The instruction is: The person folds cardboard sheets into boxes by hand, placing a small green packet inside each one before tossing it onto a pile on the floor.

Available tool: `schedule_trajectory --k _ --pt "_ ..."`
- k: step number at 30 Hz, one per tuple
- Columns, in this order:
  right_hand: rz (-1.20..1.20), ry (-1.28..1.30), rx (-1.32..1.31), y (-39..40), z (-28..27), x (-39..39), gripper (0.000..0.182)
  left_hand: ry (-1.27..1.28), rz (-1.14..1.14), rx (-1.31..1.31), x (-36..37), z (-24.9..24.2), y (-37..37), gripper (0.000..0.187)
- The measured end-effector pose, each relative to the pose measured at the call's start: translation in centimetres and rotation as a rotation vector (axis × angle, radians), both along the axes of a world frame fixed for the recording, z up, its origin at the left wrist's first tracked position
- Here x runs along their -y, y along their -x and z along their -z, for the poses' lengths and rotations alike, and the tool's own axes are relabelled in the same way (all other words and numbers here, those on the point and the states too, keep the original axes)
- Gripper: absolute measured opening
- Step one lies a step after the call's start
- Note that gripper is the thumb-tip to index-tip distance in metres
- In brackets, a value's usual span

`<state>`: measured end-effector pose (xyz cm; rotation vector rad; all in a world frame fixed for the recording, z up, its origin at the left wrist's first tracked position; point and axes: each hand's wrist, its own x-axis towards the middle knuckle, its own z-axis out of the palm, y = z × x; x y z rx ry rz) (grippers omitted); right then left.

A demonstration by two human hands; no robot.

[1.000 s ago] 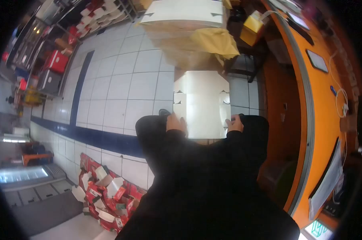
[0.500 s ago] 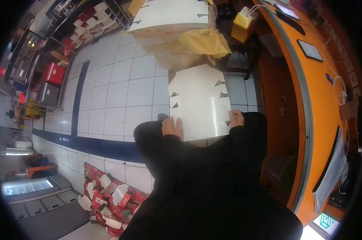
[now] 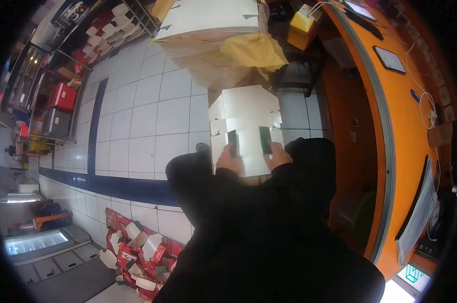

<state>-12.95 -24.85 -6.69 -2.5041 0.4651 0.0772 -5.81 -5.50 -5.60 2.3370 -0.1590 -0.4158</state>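
Note:
A white die-cut cardboard sheet (image 3: 249, 113) with slots along its sides lies across my lap. Its two side flaps are partly folded up and show dark green outer faces. My left hand (image 3: 230, 160) holds the left flap near the sheet's lower edge. On the other side, my right hand (image 3: 278, 155) has its fingers on the right flap. Beyond the sheet, a stack of similar white sheets (image 3: 208, 17) rests on crumpled brown paper (image 3: 213, 63).
An orange counter (image 3: 401, 126) with a tablet (image 3: 389, 59) and cables runs along the right. Folded red and white boxes (image 3: 137, 252) are piled at the lower left. Metal shelves with a red cooler (image 3: 63, 96) stand at the left. White floor tiles show between.
Both hands have moved inward, and the sheet's side flaps have folded up, showing their green faces. The view has shifted slightly.

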Motion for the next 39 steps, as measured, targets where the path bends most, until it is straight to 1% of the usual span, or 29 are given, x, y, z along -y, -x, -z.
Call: schedule_trajectory --k 1,2,3,4,5,7,8,10,11,13,14,15,16,17,19,20,21,23,24,26,27,29,30,32,33,35,37,39 --pt "0.001 0.001 -0.003 0.0 -0.6 -0.6 0.052 -0.085 0.075 -0.009 0.4 -0.8 0.2 0.056" --pt "-0.010 0.109 -0.091 -0.2 -2.1 -1.4 0.054 -0.083 0.076 -0.010 0.8 -0.4 0.5 0.056" --pt "-0.022 0.217 -0.177 -0.2 -2.9 -1.8 0.055 -0.158 0.174 0.141 1.0 0.0 0.8 0.059" --pt "-0.023 0.220 -0.166 -0.2 -2.1 -1.6 0.056 -0.234 0.272 0.294 1.1 0.3 1.1 0.061" --pt "-0.021 0.220 -0.161 -0.2 -2.1 -1.4 0.056 -0.235 0.273 0.299 1.1 0.6 1.2 0.061" --pt "0.057 0.139 -0.155 -0.2 -2.2 -1.0 0.048 -0.269 0.238 0.412 1.6 -0.2 1.2 0.057" --pt "0.062 0.140 -0.149 0.0 -1.8 -0.7 0.048 -0.267 0.242 0.419 2.0 -0.5 1.0 0.057" --pt "0.116 0.047 -0.017 0.5 -0.9 -0.3 0.046 -0.136 0.135 0.756 3.3 -2.0 0.7 0.048" --pt "0.119 0.048 -0.020 0.8 -0.5 -0.1 0.046 -0.133 0.138 0.753 4.4 -1.8 0.6 0.048" --pt "0.111 -0.004 0.043 1.0 -0.4 0.2 0.047 -0.048 0.108 0.354 6.9 0.4 0.3 0.038" --pt "0.112 0.003 0.047 1.0 -0.4 0.3 0.047 -0.041 0.107 0.358 7.5 1.6 -0.1 0.038" --pt "0.100 -0.025 0.063 1.1 -0.2 0.3 0.051 0.132 0.054 0.161 8.2 3.6 -0.7 0.038" --pt "0.090 -0.053 0.079 1.3 -0.2 0.4 0.055 0.303 0.005 -0.037 8.8 4.1 -1.1 0.040" --pt "0.094 -0.046 0.083 1.6 -0.2 0.5 0.055 0.310 0.010 -0.035 9.2 4.6 -1.4 0.040" --pt "0.248 -0.171 0.262 2.7 0.0 0.4 0.063 0.364 -0.066 -0.035 9.1 5.7 -1.7 0.035" --pt "0.296 -0.137 0.246 3.4 1.0 0.6 0.064 0.467 -0.106 -0.165 9.1 6.4 -2.2 0.028" --pt "0.296 -0.139 0.245 3.8 2.4 0.8 0.064 0.466 -0.108 -0.165 9.1 7.1 -2.3 0.028" --pt "0.513 -0.540 0.275 4.5 4.5 0.9 0.049 0.573 -0.164 -0.246 9.1 7.7 -2.3 0.024" --pt "0.516 -0.541 0.271 4.5 3.5 0.6 0.049 0.571 -0.163 -0.250 9.0 7.5 -2.1 0.024" --pt "0.665 -0.931 0.390 4.1 -0.1 -0.5 0.040 0.655 -0.230 -0.353 8.7 6.7 -1.9 0.030" --pt "0.667 -0.932 0.394 4.1 -0.1 -0.6 0.040 0.654 -0.226 -0.352 8.7 6.8 -1.9 0.030" --pt "0.547 -0.668 0.363 4.2 -0.2 -0.8 0.031 0.718 -0.237 -0.362 8.8 6.9 -1.9 0.030" --pt "0.547 -0.667 0.364 4.1 -0.9 -1.0 0.031 0.720 -0.236 -0.361 8.9 6.8 -1.9 0.030" --pt "0.355 -0.545 0.430 3.8 -3.2 -2.0 0.023 0.747 -0.165 -0.345 9.0 6.2 -1.7 0.031" --pt "0.356 -0.545 0.429 3.7 -3.1 -2.1 0.023 0.746 -0.164 -0.347 9.0 5.5 -1.5 0.031" --pt "0.226 -0.192 0.526 3.5 -2.4 -2.3 0.020 0.594 -0.021 -0.276 8.9 4.2 -0.9 0.029" --pt "0.258 -0.191 0.522 3.5 -1.7 -2.4 0.020 0.586 0.007 -0.264 8.7 3.6 -0.2 0.028" --pt "0.288 -0.184 0.519 3.3 -1.3 -2.3 0.019 0.568 0.019 -0.169 8.6 3.4 0.1 0.025"
